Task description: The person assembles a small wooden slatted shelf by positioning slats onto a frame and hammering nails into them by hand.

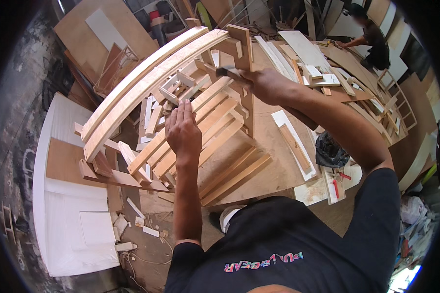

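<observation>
The wooden frame (225, 110) lies beneath the flat left hand (183, 131); right hand (270, 87) grips a hammer (227, 72).

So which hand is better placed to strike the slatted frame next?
Probably the right hand: it grips what looks like a hammer near the slatted frame, while the left hand lies over a slat.

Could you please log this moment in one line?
Left hand: flat on wooden slat | Right hand: gripping blurred hammer | Co-worker: upper right, beside boards
</observation>
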The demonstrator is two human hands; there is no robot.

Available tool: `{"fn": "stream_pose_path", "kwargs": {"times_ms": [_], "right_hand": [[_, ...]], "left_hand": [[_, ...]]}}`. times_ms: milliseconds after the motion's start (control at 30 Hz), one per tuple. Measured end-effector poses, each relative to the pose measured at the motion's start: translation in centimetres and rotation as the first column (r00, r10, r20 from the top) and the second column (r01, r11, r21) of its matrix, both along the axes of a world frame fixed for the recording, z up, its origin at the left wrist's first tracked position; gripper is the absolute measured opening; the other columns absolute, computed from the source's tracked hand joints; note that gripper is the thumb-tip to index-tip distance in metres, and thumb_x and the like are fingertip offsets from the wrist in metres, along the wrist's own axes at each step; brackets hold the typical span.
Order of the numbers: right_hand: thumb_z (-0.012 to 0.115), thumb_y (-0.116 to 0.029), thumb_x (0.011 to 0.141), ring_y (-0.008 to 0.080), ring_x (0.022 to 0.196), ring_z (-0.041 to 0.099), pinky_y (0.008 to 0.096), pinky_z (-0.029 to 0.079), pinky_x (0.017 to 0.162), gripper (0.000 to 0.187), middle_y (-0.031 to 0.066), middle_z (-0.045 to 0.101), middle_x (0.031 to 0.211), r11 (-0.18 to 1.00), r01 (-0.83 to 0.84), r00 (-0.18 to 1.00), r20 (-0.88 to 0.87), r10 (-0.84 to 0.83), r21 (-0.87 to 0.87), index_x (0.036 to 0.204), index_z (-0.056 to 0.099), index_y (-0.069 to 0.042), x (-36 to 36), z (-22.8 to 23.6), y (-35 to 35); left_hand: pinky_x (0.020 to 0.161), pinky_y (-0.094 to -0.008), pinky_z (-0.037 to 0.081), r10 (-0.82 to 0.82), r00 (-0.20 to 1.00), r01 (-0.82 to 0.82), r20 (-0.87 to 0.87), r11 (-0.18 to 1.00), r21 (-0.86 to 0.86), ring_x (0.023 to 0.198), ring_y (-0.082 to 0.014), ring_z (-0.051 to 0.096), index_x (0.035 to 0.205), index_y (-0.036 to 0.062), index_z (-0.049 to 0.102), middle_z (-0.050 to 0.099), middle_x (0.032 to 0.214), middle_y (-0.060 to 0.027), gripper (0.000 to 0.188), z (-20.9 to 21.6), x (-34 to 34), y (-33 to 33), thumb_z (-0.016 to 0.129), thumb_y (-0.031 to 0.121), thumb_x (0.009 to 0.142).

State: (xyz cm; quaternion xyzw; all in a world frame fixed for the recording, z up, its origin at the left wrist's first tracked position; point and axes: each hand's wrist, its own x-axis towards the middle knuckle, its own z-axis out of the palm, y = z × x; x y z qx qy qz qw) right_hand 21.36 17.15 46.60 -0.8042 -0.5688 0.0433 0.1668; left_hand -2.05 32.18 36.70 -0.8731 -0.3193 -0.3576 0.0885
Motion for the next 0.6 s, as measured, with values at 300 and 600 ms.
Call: {"fn": "stream_pose_path", "kwargs": {"times_ms": [300, 600], "right_hand": [[0.057, -0.03, 0.109, 0.0434, 0.089, 0.073, 0.0503, 0.057, 0.078, 0.047, 0.028, 0.072, 0.098, 1.0, 0.004, 0.998, -0.066, -0.005, -0.011, 0.155, 0.052, -0.019, 0.1, 0.8, 1.4], [0.06, -0.023, 0.106, 0.0478, 0.091, 0.072, 0.0503, 0.057, 0.085, 0.054, 0.0314, 0.072, 0.106, 0.978, -0.081, 0.981, 0.189, 0.044, 0.193, 0.157, 0.049, -0.014, 2.7, -4.5, 1.1]], "left_hand": [[0.115, -0.0443, 0.045, -0.014, 1.0, 0.014, 0.004, 1.0, -0.026, 0.134, -0.0303, 0.062, 0.144, 0.0076, 0.065, 0.068, 0.144, -0.0101, 0.041, -0.5, -0.2, 0.5, 0.06, 0.022, 0.105], [0.117, -0.0447, 0.042, -0.055, 0.998, 0.054, -0.016, 0.997, -0.063, 0.137, -0.0315, 0.06, 0.146, 0.0061, 0.063, 0.065, 0.148, -0.0124, 0.043, 0.1, 0.5, 0.1, 0.056, 0.021, 0.106]]}}
